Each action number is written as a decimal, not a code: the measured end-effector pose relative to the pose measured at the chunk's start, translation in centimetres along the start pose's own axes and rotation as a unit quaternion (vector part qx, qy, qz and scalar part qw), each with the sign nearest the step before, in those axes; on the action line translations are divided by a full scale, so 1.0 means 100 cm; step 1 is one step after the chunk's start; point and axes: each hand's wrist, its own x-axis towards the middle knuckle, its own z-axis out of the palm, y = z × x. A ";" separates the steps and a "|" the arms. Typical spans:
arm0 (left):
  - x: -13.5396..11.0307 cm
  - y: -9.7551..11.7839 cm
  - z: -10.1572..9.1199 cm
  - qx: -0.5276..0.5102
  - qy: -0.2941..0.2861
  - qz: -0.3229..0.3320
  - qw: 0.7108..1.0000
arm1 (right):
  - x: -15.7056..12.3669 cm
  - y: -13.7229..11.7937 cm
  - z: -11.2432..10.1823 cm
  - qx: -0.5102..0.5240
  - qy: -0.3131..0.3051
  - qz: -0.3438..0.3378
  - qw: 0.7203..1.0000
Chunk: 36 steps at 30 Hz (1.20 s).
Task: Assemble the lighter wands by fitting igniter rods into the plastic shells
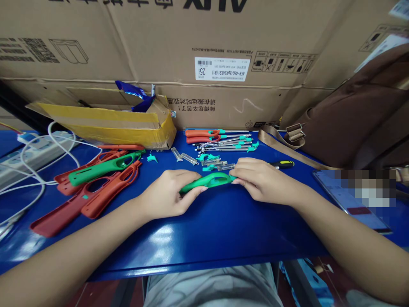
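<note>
Both my hands hold a green plastic lighter shell just above the blue table. My left hand grips its handle end, fingers curled round it. My right hand pinches the other end, fingers pressed together. Just behind the shell lie small clear and teal parts. Further back sit orange lighter handles with metal tubes.
A pile of orange and green shells lies at left, beside a yellow-taped carton and a white power strip with cables. A screwdriver, a phone and a brown bag are at right. Big cardboard boxes wall the back.
</note>
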 end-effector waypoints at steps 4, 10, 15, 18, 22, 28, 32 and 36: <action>0.002 0.000 -0.002 -0.064 -0.024 -0.073 0.995 | 0.002 -0.001 0.000 0.026 0.023 -0.002 0.999; 0.004 -0.003 0.000 -0.204 -0.080 -0.206 0.954 | 0.004 -0.005 -0.001 0.006 0.037 -0.024 0.999; 0.005 -0.007 0.001 -0.220 -0.079 -0.209 0.950 | 0.003 -0.003 0.000 -0.026 0.040 -0.056 0.997; 0.005 -0.010 -0.001 -0.203 -0.071 -0.178 0.960 | 0.002 -0.001 -0.001 -0.064 0.042 -0.065 0.995; 0.006 -0.013 -0.003 -0.084 -0.031 -0.090 0.992 | 0.001 -0.001 -0.006 -0.075 0.038 -0.019 0.996; 0.008 -0.013 0.002 -0.021 -0.094 -0.009 0.995 | -0.002 0.008 -0.015 -0.067 -0.076 0.116 0.988; 0.006 -0.016 0.009 -0.020 -0.106 -0.047 0.993 | -0.006 0.015 -0.016 -0.036 -0.120 0.170 0.977; 0.003 -0.019 0.012 -0.017 -0.106 -0.073 0.992 | -0.010 0.021 -0.014 0.022 -0.160 0.203 0.966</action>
